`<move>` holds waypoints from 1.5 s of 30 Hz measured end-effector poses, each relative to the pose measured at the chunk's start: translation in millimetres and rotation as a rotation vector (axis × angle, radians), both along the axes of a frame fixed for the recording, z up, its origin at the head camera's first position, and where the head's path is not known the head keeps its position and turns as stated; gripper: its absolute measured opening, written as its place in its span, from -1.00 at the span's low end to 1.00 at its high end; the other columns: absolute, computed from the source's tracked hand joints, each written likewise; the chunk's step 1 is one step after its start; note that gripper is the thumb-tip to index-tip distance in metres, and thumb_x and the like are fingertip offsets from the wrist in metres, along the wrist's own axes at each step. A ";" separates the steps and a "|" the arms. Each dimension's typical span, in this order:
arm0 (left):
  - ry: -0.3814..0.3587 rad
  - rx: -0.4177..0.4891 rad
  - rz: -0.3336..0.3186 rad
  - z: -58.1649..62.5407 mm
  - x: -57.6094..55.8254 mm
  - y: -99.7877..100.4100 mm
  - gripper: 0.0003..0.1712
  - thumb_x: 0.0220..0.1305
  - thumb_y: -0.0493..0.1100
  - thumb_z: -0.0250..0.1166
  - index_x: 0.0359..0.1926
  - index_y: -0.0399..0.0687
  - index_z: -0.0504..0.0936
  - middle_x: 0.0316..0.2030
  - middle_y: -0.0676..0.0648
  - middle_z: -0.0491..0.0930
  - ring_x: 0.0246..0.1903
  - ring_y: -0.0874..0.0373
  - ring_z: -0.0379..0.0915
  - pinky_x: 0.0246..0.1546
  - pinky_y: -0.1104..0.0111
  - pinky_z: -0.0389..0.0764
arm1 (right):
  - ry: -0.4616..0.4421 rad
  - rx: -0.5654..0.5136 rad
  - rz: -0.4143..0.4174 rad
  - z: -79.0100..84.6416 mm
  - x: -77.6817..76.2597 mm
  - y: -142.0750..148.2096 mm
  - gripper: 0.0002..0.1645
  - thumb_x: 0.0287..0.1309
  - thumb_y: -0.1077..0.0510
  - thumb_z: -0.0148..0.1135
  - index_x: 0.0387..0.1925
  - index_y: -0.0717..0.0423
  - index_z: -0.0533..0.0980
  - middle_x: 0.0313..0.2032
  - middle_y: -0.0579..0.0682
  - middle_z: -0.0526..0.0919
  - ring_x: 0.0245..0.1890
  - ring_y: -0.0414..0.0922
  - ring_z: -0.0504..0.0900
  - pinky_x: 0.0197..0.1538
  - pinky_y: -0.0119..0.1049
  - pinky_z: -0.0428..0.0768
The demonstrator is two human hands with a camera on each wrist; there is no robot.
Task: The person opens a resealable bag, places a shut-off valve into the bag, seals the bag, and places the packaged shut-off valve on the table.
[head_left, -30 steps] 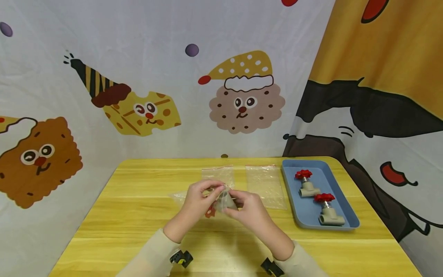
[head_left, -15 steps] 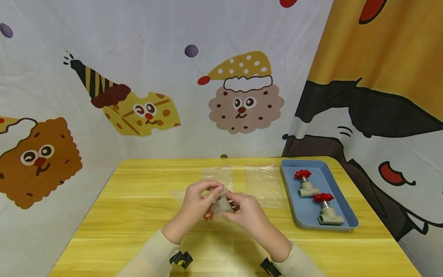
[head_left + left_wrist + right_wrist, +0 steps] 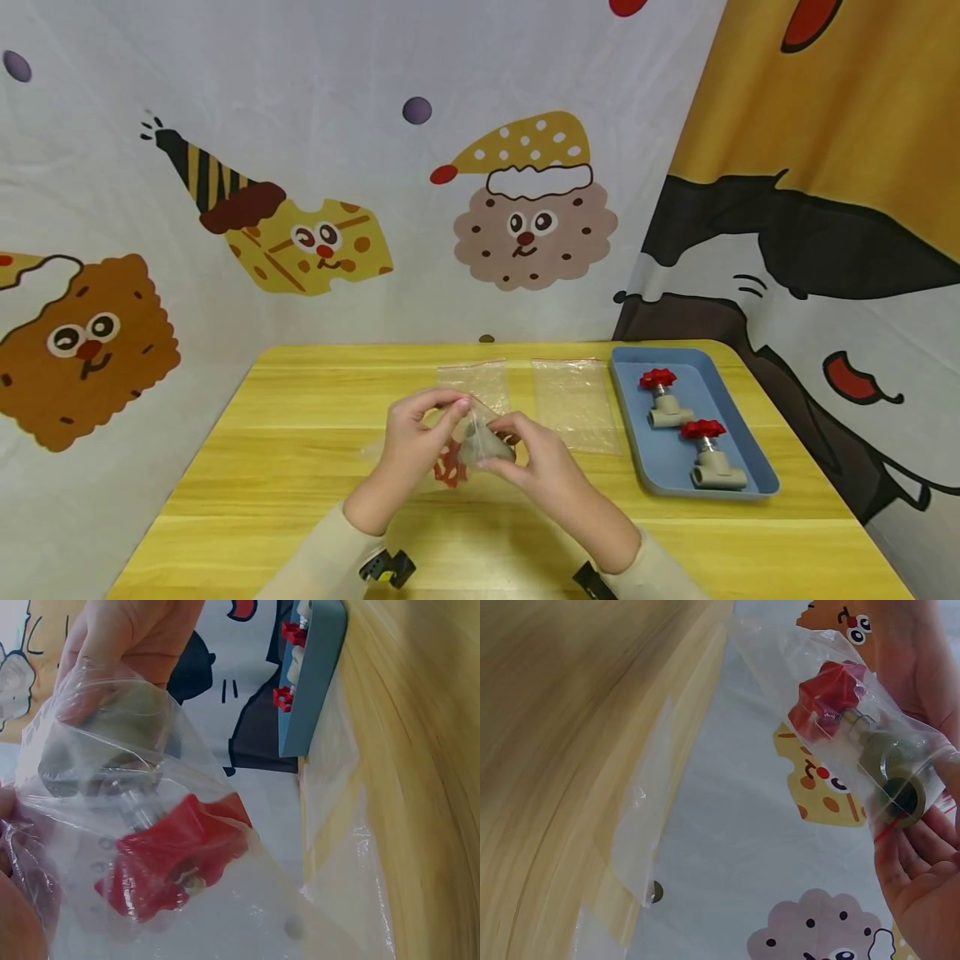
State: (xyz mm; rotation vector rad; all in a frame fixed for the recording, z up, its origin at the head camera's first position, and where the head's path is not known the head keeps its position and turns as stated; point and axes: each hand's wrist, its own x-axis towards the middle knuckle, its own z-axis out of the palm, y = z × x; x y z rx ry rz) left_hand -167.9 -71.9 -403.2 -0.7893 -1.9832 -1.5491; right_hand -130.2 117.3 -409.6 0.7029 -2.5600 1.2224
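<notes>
In the head view a clear zip-lock bag (image 3: 481, 406) hangs between my hands, with a grey tee-shaped pipe valve (image 3: 480, 447) inside. The valve's red handwheel (image 3: 184, 851) points toward the bag's bottom, its metal stem visible through the plastic. My left hand (image 3: 415, 442) pinches the bag by its red-striped mouth, thumb against forefinger. On the other side my right hand (image 3: 551, 458) grips the valve's grey body at the bag's mouth end. In the right wrist view an open pipe end (image 3: 904, 801) faces the red zip line. Whether the right fingertips are inside the plastic I cannot tell.
On the right of the wooden table (image 3: 300, 500) stands a blue tray (image 3: 637, 442) holding two more valves (image 3: 716, 467) with red handwheels. Two flat clear bags (image 3: 576, 404) lie behind my hands. A cartoon-printed curtain (image 3: 337, 67) hangs behind the table.
My left hand has shifted left, drawing the bag's mouth away from the right hand. More of the bag's red-striped edge and the red handwheel now shows. The tray stays put.
</notes>
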 end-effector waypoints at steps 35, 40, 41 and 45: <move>-0.046 0.064 0.049 29.5 14.4 3.0 -0.91 0.03 -0.55 0.31 -0.40 -0.40 0.66 -0.43 -0.28 0.68 -0.40 0.34 0.57 -0.33 0.53 0.60 | 0.200 0.115 -0.003 -35.6 -19.9 26.3 -0.74 -0.02 0.17 0.44 -0.31 -0.07 0.51 -0.11 -0.14 0.48 -0.04 -0.19 0.48 0.01 -0.19 0.57; -0.072 0.065 0.053 26.6 13.2 1.3 -0.93 0.06 -0.52 0.30 -0.39 -0.40 0.67 -0.41 -0.28 0.68 -0.39 0.36 0.57 -0.33 0.51 0.62 | 0.154 0.105 -0.015 -36.3 -19.5 26.5 -0.81 0.07 0.19 0.36 -0.34 -0.09 0.50 -0.15 -0.17 0.62 -0.04 -0.19 0.58 0.01 -0.21 0.60; -0.082 0.069 0.058 26.0 12.8 0.4 -0.94 0.06 -0.51 0.31 -0.39 -0.39 0.67 -0.41 -0.28 0.68 -0.39 0.36 0.57 -0.34 0.51 0.62 | 0.147 0.095 -0.019 -35.7 -18.8 26.5 -0.82 0.07 0.20 0.36 -0.35 -0.10 0.50 -0.17 -0.18 0.64 -0.05 -0.21 0.59 0.00 -0.22 0.60; -0.125 0.092 0.080 13.8 4.8 -5.9 -0.94 0.07 -0.47 0.32 -0.38 -0.34 0.68 -0.40 -0.25 0.69 -0.41 0.39 0.57 -0.37 0.52 0.63 | 0.149 0.031 -0.023 -33.0 -16.8 27.4 -0.82 0.05 0.22 0.37 -0.37 -0.10 0.53 -0.24 -0.21 0.66 -0.14 -0.25 0.61 -0.08 -0.27 0.62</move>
